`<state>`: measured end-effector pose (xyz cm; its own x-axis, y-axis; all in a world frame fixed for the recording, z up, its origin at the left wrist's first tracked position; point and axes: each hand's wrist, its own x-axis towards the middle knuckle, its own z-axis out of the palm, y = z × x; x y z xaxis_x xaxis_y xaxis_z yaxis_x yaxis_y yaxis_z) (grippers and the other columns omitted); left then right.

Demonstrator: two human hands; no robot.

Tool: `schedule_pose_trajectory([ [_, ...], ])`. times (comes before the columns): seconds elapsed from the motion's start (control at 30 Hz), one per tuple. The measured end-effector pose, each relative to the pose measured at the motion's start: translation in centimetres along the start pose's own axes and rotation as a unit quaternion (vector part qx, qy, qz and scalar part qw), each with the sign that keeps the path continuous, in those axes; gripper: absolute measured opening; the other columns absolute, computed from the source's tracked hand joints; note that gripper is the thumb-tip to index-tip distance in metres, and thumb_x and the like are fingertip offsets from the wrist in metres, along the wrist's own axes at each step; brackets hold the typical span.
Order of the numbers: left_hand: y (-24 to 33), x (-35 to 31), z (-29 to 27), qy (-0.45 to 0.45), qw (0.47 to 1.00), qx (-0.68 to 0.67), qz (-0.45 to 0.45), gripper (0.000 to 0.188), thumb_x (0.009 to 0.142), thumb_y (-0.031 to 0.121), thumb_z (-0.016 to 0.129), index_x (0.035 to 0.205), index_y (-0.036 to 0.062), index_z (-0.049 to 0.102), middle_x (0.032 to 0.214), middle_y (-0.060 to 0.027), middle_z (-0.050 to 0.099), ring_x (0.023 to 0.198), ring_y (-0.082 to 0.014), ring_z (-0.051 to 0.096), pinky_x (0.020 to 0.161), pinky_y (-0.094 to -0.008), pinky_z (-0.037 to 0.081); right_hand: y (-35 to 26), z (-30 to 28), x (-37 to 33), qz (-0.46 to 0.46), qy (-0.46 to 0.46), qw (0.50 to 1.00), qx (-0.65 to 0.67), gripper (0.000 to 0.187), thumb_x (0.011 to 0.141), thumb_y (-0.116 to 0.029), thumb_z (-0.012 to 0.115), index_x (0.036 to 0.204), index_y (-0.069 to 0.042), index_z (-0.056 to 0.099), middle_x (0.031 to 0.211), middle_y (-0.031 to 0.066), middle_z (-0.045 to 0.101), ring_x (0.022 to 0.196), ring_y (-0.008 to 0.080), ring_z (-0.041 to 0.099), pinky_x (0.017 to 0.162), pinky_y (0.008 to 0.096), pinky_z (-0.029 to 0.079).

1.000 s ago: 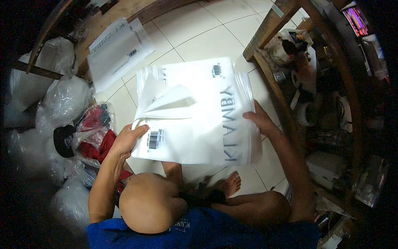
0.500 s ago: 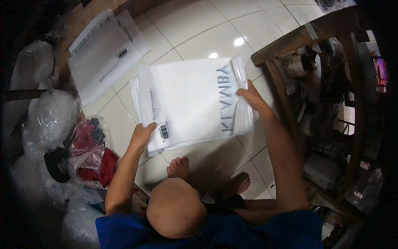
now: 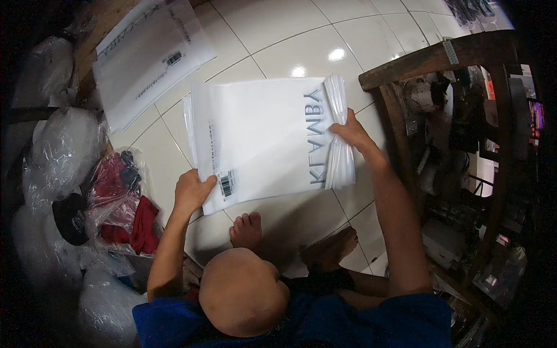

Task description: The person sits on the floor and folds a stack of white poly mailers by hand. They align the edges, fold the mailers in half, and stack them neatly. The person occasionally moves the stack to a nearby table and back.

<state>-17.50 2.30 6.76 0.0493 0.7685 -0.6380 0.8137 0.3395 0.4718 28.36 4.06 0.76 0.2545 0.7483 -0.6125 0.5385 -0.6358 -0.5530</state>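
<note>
A stack of white plastic bags (image 3: 261, 139), with dark lettering and a barcode, is held flat over the tiled floor in front of me. My left hand (image 3: 194, 190) grips its near left corner, thumb on top by the barcode and fingers hidden underneath. My right hand (image 3: 351, 131) is closed round the bunched, pleated right end, its thumb pressed on the upper face. Between my hands the bags lie smooth, and at the left edge several layers show. My knee and bare feet (image 3: 246, 229) are just below the stack.
Another pile of similar bags (image 3: 148, 69) lies at the upper left. Clear plastic sacks (image 3: 64, 156) and a bag with red cloth (image 3: 125, 209) crowd the left side. At right stands a wooden frame (image 3: 429, 61) with machinery beneath. Glossy white tiles (image 3: 290, 32) cover the floor.
The view has shifted slightly. My left hand has moved a little to the left along the stack's corner, and the near left edge looks more even. My right hand keeps its hold.
</note>
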Motion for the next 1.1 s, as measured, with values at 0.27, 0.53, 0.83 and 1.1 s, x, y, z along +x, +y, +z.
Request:
schedule_pose_trajectory([
  [0.27,-1.5,3.3,1.7,0.204,0.955,-0.214,0.017,0.104,0.068,0.035,0.085,0.143,-0.0142,0.033,0.129,-0.0338,0.051,0.122,-0.0412,0.053,0.098,-0.0411,0.049,-1.9,0.6,0.1,0.068,0.069,0.986,-0.138,0.101,0.066,-0.040,0.077,0.144,0.007,0.034,0.147,0.0330,0.032,0.132,0.0406,0.044,0.105,0.0439,0.044],
  [0.53,-1.3,6.0,4.3,0.058,0.964,-0.257,0.046,0.104,0.068,0.034,0.086,0.138,-0.0170,0.029,0.121,-0.0326,0.056,0.106,-0.0366,0.064,0.091,-0.0392,0.055,1.9,-0.3,2.4,0.026,-0.005,0.999,-0.020,0.084,0.071,-0.027,0.075,0.138,0.008,0.038,0.134,0.0289,0.046,0.112,0.0349,0.059,0.087,0.0408,0.055],
  [0.83,1.0,3.7,2.4,0.052,0.963,-0.264,-0.022,0.097,0.070,0.029,0.084,0.135,-0.0124,0.024,0.118,-0.0299,0.057,0.100,-0.0335,0.066,0.086,-0.0382,0.057,-2.3,0.1,-1.4,-0.010,-0.032,0.995,0.093,0.090,0.072,-0.029,0.072,0.143,0.005,0.028,0.127,0.0287,0.054,0.110,0.0374,0.061,0.098,0.0421,0.049],
  [1.1,1.1,3.4,2.3,0.024,0.932,-0.361,-0.019,0.086,0.073,0.018,0.079,0.133,-0.0116,0.025,0.116,-0.0277,0.056,0.099,-0.0325,0.065,0.083,-0.0417,0.058,-1.3,-0.4,-1.1,-0.017,0.007,0.997,0.077,0.081,0.074,-0.023,0.069,0.140,0.007,0.035,0.126,0.0268,0.057,0.113,0.0348,0.061,0.098,0.0406,0.049],
])
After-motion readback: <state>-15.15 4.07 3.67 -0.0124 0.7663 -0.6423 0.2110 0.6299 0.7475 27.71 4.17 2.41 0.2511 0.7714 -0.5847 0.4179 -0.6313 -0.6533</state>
